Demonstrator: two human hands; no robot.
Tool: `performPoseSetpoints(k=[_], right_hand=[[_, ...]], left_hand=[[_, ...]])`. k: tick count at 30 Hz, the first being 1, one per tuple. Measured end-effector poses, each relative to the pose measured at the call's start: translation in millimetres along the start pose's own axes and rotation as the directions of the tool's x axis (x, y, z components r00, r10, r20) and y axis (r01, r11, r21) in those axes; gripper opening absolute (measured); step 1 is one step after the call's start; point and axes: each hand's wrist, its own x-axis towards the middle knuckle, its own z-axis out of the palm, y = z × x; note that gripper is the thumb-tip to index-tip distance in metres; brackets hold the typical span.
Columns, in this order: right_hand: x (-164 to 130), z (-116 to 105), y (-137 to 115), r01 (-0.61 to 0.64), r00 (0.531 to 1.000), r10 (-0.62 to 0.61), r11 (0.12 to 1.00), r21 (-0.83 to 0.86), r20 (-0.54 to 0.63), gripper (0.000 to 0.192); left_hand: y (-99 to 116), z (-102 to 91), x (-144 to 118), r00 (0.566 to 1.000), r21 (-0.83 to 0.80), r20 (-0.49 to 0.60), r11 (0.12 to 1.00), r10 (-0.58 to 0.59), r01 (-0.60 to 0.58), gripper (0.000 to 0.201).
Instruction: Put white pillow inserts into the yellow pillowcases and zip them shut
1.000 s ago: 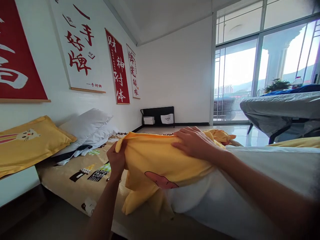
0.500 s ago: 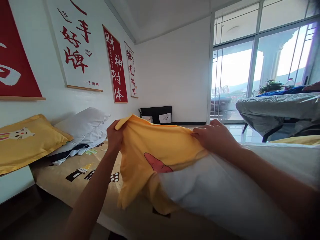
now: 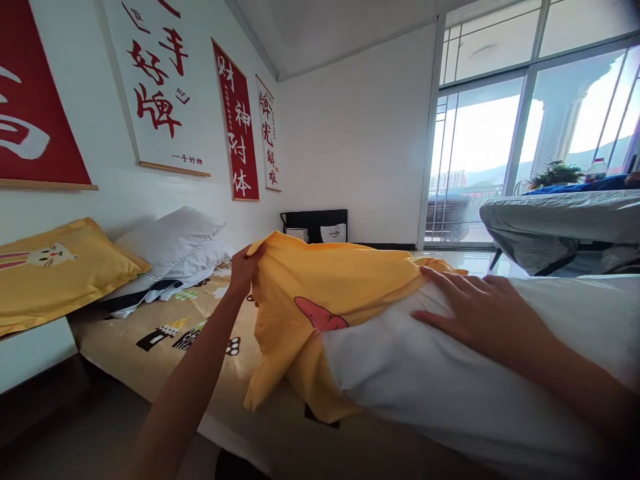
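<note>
A yellow pillowcase (image 3: 345,270) with a pink printed shape is drawn partly over one end of a white pillow (image 3: 400,360). My left hand (image 3: 243,272) is closed on the pillowcase's far left corner and holds it up. My right hand (image 3: 475,303) lies on the white pillow beside the pillowcase's edge, fingers stretched out and thumb apart, fingertips touching the fabric. The pillowcase's lower left part hangs in folds over the bed (image 3: 195,373). The end of the pillow inside the case is hidden.
At the left lie a yellow pillow (image 3: 65,273) with a rabbit print and a white pillow (image 3: 170,243). Scrolls hang on the left wall, one of them a red scroll (image 3: 235,127). A covered table (image 3: 560,213) stands at the right by the window. A black case (image 3: 320,223) leans at the back wall.
My right hand has let go of the pillowcase's edge, opened and moved right onto the white pillow. My left hand still grips its corner. The view has shifted slightly.
</note>
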Motion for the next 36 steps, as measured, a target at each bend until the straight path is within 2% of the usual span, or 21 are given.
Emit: performPoseSetpoints(k=[2,3,4,5,6,7,8,9,10,11,12,14,16,18,20,23,26,28,32,34,36], right_hand=[[4,10,2,-0.066,0.995,0.068,0.998,-0.021,0.075,0.084],[8,15,2,-0.082,0.991,0.084,0.996,-0.026,0.102,0.084],[11,20,2,-0.088,0.989,0.091,0.996,-0.028,0.120,0.083],[14,24,2,-0.089,0.988,0.092,0.996,-0.031,0.127,0.082],[18,28,3,-0.085,0.989,0.088,0.996,-0.032,0.123,0.080],[20,32,3,-0.076,0.991,0.079,0.997,-0.034,0.112,0.078],[22,35,5,-0.065,0.993,0.069,0.997,-0.035,0.101,0.076],[24,38,6,-0.056,0.994,0.059,0.998,-0.038,0.091,0.075],[25,41,8,-0.046,0.995,0.050,0.998,-0.042,0.083,0.073],[25,43,9,-0.042,0.996,0.046,0.998,-0.049,0.078,0.072],[25,46,8,-0.039,0.996,0.044,0.997,-0.059,0.073,0.071],[18,54,1,-0.013,0.998,0.017,0.998,-0.068,0.062,0.070],[2,64,-16,0.099,0.993,-0.097,0.994,-0.037,0.061,0.066],[-21,78,-39,0.261,0.961,-0.263,0.965,0.029,0.082,0.066],[-46,92,-61,0.349,0.922,-0.359,0.933,0.090,0.142,0.076],[-69,109,-77,0.360,0.877,-0.380,0.925,0.120,0.295,0.092],[-72,121,-79,0.390,0.826,-0.398,0.915,0.106,0.400,0.094],[-71,128,-79,0.393,0.830,-0.378,0.918,0.052,0.410,0.084],[-72,136,-82,0.360,0.895,-0.331,0.932,-0.047,0.300,0.056],[-69,136,-79,0.368,0.899,-0.346,0.929,-0.034,0.270,0.053],[-61,132,-75,0.380,0.884,-0.364,0.925,0.003,0.293,0.050]], left_hand=[[-1,0.1,-12,0.988,0.186,-0.058,0.974,0.145,-0.132,0.045],[-3,1.6,-25,0.959,0.323,-0.090,0.919,0.269,-0.227,0.049],[-5,4.2,-42,0.905,0.459,-0.085,0.823,0.416,-0.335,0.048],[-8,8.1,-63,0.840,0.561,-0.015,0.700,0.543,-0.442,0.043],[-12,13.3,-87,0.772,0.599,0.127,0.572,0.622,-0.560,0.033],[-17,19.8,-111,0.666,0.544,0.350,0.436,0.659,-0.717,0.021],[-21,27.5,-136,0.536,0.428,0.606,0.327,0.587,-0.843,0.018],[-25,36.0,-157,0.401,0.313,0.783,0.257,0.475,-0.914,0.018],[-29,45.0,-176,0.306,0.242,0.889,0.220,0.341,-0.945,0.018],[-33,53.7,-189,0.248,0.202,0.941,0.206,0.228,-0.957,0.022],[-36,61.9,-198,0.226,0.194,0.963,0.199,0.149,-0.960,0.026],[-44,74.7,-202,0.249,0.227,0.965,0.206,0.088,-0.952,0.033],[-53,82.6,-196,0.287,0.260,0.953,0.229,0.093,-0.938,0.033],[-63,87.4,-186,0.326,0.290,0.939,0.257,0.108,-0.922,0.032],[-76,92.0,-178,0.353,0.312,0.929,0.277,0.110,-0.909,0.030],[-93,102.6,-169,0.384,0.351,0.921,0.290,0.062,-0.890,0.032],[-101,117.4,-163,0.411,0.393,0.912,0.277,0.007,-0.877,0.035],[-100,126.7,-160,0.413,0.402,0.910,0.267,-0.013,-0.876,0.037],[-95,135.7,-164,0.379,0.392,0.920,0.250,-0.103,-0.885,0.041],[-96,134.6,-171,0.362,0.402,0.912,0.239,-0.193,-0.884,0.044],[-101,131.4,-180,0.342,0.411,0.895,0.228,-0.287,-0.883,0.048]])
